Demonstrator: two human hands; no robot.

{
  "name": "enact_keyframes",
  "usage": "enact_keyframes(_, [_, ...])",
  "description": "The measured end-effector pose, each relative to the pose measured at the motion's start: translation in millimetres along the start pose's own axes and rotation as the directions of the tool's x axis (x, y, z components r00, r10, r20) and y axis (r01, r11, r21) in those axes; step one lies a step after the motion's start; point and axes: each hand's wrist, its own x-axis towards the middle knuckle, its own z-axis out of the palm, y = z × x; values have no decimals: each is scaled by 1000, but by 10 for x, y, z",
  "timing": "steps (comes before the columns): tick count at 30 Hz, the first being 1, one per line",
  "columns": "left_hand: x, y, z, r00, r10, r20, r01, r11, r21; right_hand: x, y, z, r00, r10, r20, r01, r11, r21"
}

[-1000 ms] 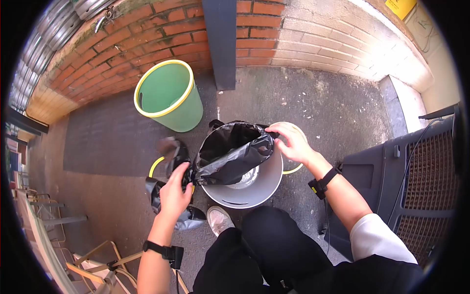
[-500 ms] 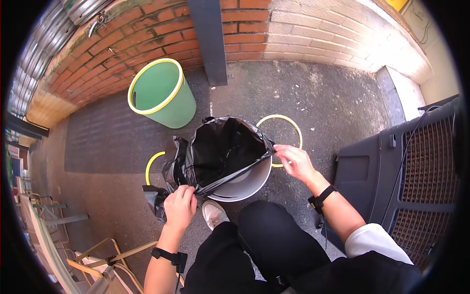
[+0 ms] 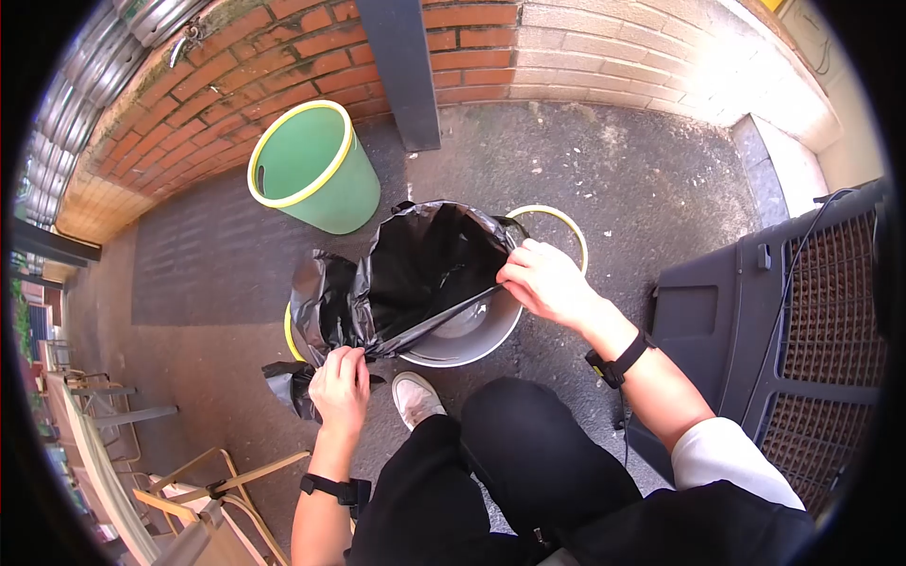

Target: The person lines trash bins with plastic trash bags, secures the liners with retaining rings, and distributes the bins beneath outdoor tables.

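A black bin bag (image 3: 415,283) lies over the far and left parts of a grey bin's rim, its mouth spread wide. The near right inside of the grey bin (image 3: 478,330) shows below the bag's taut edge. My left hand (image 3: 342,385) pinches the bag's edge at the near left, where loose folds hang outside the bin. At the right, my right hand (image 3: 549,281) grips the opposite edge over the bin's rim. A yellow ring (image 3: 578,236) lies on the ground to the right, partly behind that hand. Another yellow curve (image 3: 291,335) shows left of the bag.
A green bin with a yellow rim (image 3: 354,189) stands near the brick wall (image 3: 311,71). A dark post (image 3: 401,85) rises behind. At the right is a large black grilled unit (image 3: 698,321); folding chairs (image 3: 226,486) are at the lower left.
My right hand has moved left and slightly up with the bag's edge, covering more of the yellow ring. My left hand has shifted slightly left and up. The bag's left folds have spread.
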Motion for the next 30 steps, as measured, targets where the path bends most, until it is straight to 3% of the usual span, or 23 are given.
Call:
enact_keyframes(4, [-117,41,1,999,-4,53,7,998,-60,-236,-72,-5,996,-11,-90,24,990,142])
enact_keyframes(8, [-221,117,96,981,156,116,-134,975,-177,-573,-95,147,984,84,-157,-48,974,221])
enact_keyframes(10, [-271,96,189,980,162,111,-136,968,-211,-690,-108,266,974,107,-200,-54,966,251])
enact_keyframes(16, [-309,28,384,930,289,227,-237,944,-230,-799,-111,704,951,112,-288,-50,975,216])
enact_keyframes(20, [-420,-128,619,885,204,419,-179,979,-101,-866,33,933,951,239,-197,-200,959,201])
enact_keyframes(23, [-316,-66,501,918,76,390,-40,994,-101,-877,31,966,867,346,-359,-268,931,249])
enact_keyframes(24, [-276,-39,438,919,24,393,12,996,-89,-917,61,981,815,490,-309,-399,862,314])
enact_keyframes(26, [-167,-7,279,964,-79,255,124,978,-168,-1041,200,1103,645,740,-191,-630,657,415])
enact_keyframes(27, [-96,-52,205,961,-103,258,151,973,-177,-1215,439,1342,720,656,-225,-640,754,148])
enact_keyframes(30, [195,-29,-125,903,-247,351,327,926,-189,-1475,728,1674,659,745,99,-723,665,-189])
